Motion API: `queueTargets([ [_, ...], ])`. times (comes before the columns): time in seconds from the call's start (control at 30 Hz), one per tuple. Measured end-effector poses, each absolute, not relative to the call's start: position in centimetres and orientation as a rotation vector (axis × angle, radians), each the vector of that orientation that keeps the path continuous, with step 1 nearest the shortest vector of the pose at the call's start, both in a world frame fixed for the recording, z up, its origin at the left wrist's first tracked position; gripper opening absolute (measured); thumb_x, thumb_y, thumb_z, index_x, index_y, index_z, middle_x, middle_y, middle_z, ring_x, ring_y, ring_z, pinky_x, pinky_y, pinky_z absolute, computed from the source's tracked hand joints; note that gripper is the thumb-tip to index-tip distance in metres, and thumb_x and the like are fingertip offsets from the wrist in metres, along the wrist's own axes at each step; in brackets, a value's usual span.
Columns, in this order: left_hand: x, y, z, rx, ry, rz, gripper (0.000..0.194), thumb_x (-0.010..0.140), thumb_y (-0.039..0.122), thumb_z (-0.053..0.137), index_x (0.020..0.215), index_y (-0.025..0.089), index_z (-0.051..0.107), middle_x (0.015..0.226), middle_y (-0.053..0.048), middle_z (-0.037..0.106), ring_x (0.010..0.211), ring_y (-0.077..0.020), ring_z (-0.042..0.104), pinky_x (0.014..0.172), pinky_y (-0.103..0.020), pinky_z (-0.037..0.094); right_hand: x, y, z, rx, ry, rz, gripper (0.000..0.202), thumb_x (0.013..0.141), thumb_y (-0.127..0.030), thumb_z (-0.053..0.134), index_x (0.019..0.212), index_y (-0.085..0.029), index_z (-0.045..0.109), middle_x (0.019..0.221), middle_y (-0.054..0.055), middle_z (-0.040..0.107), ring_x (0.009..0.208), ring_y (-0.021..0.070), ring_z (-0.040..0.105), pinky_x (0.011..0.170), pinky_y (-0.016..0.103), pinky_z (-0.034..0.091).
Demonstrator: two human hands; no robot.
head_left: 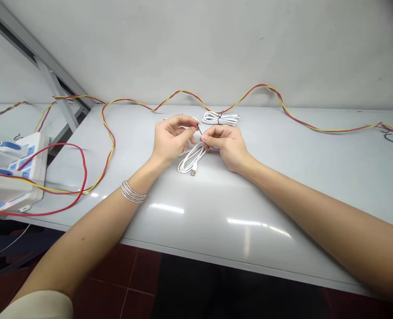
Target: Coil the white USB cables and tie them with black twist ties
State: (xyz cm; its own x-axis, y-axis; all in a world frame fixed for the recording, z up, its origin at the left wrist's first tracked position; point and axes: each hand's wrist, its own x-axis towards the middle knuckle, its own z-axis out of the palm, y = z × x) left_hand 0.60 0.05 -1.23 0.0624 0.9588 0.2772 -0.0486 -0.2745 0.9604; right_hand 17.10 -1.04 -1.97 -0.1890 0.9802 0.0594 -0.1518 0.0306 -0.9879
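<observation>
A thin black twist tie (199, 129) stretches between the fingertips of both hands. My left hand (171, 138), wearing a silver chain bracelet (132, 192), is closed in a pinch on its upper end. My right hand (229, 144) pinches the lower part, just above a coiled white USB cable (190, 162). The cable's metal plug points toward me, and part of the coil is hidden behind the hands. Whether the tie passes around the coil cannot be seen. Behind my right hand lies a second white cable bundle (213, 118), bound with a black tie.
Twisted red and yellow wires (110, 133) run along the back of the grey table (203, 212) beside the wall. At the left edge sits a white power strip (33, 153) with plugs and a red wire loop. Loose black ties (391, 136) lie far right.
</observation>
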Motion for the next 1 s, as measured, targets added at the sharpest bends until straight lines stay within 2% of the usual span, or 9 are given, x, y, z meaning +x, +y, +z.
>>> queueTargets([
  [0.17, 0.48, 0.10, -1.20, 1.377, 0.976, 1.306, 0.007, 0.072, 0.022, 0.077, 0.076, 0.016, 0.073, 0.071, -0.004, 0.070, 0.047, -0.0120, 0.060, 0.034, -0.022, 0.038, 17.12, -1.04, -2.01, -0.951, -1.272, 1.373, 0.016, 0.069, -0.025, 0.077, 0.064, -0.018, 0.064, 0.061, -0.001, 0.059, 0.061, 0.0124, 0.052, 0.063, 0.029, 0.043],
  [0.47, 0.55, 0.06, -1.23, 1.475, 1.005, 1.276, 0.026, 0.068, 0.034, 0.088, 0.070, 0.016, 0.069, 0.059, -0.001, 0.066, 0.040, -0.0089, 0.054, 0.035, -0.021, 0.036, 17.11, -1.11, -1.97, -0.952, -1.312, 1.352, 0.019, 0.071, -0.026, 0.077, 0.063, -0.018, 0.063, 0.060, -0.001, 0.058, 0.060, 0.0123, 0.051, 0.063, 0.029, 0.041],
  [0.6, 0.40, 0.15, -1.26, 1.518, 0.998, 1.283, 0.028, 0.072, 0.039, 0.086, 0.071, 0.016, 0.069, 0.062, -0.002, 0.067, 0.043, -0.0090, 0.055, 0.039, -0.022, 0.040, 17.10, -1.15, -1.87, -0.949, -1.285, 1.345, 0.019, 0.073, -0.025, 0.076, 0.063, -0.018, 0.062, 0.061, -0.001, 0.058, 0.061, 0.0124, 0.052, 0.064, 0.029, 0.043],
  [0.8, 0.28, -0.11, -1.20, 1.700, 1.026, 1.346, 0.021, 0.076, 0.032, 0.083, 0.075, 0.017, 0.070, 0.074, -0.004, 0.070, 0.057, -0.0117, 0.061, 0.049, -0.024, 0.046, 16.93, -1.26, -1.87, -0.926, -1.307, 1.245, 0.023, 0.079, -0.032, 0.077, 0.068, -0.019, 0.063, 0.066, -0.001, 0.058, 0.063, 0.0125, 0.053, 0.067, 0.030, 0.045],
  [1.0, 0.01, -0.04, -1.58, 1.890, 1.076, 1.367, 0.015, 0.082, 0.032, 0.077, 0.082, 0.018, 0.071, 0.084, -0.005, 0.072, 0.062, -0.0112, 0.061, 0.055, -0.026, 0.048, 16.83, -1.15, -2.22, -0.912, -1.319, 1.229, 0.023, 0.077, -0.037, 0.080, 0.073, -0.018, 0.067, 0.067, 0.000, 0.062, 0.062, 0.0124, 0.053, 0.063, 0.030, 0.046],
])
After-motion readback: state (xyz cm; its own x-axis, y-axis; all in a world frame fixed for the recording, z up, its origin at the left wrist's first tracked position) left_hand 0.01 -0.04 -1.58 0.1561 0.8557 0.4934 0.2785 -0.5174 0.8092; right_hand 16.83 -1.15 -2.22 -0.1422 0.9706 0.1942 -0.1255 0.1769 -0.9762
